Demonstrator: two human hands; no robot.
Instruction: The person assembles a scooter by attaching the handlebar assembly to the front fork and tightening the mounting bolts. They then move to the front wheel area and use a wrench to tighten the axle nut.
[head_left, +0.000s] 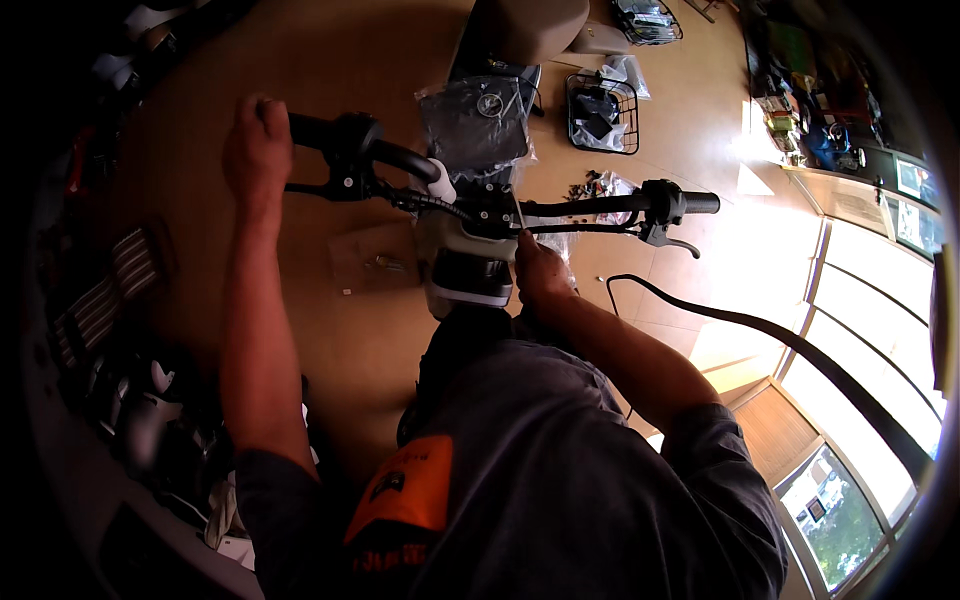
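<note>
Closed around the outer end of the black handlebar (405,160), the left hand (262,150) has its fingers folded into a fist, while the right hand (545,272) pinches a slim metal rod (519,212). Largest of what lies within reach is that handlebar, spanning crosswise ahead of the torso; behind its middle, nearer the body, sits a pale housing (470,275) with a dark panel; smaller is the central clamp (492,203), and smallest are its bolt heads (484,216), just beside the rod. Whether the rod's tip sits in a bolt cannot be told. To do this well, I would judge, the left hand should hold the bar against twisting, the rod should be seated fully and kept in line with its socket, and pressure should come on evenly, since a tilted tip could slip and round the head. As to pose, the left arm reaches far forward, almost straight, knuckles away from the body; the right elbow is bent outward, its forearm slanting in to the middle.
</note>
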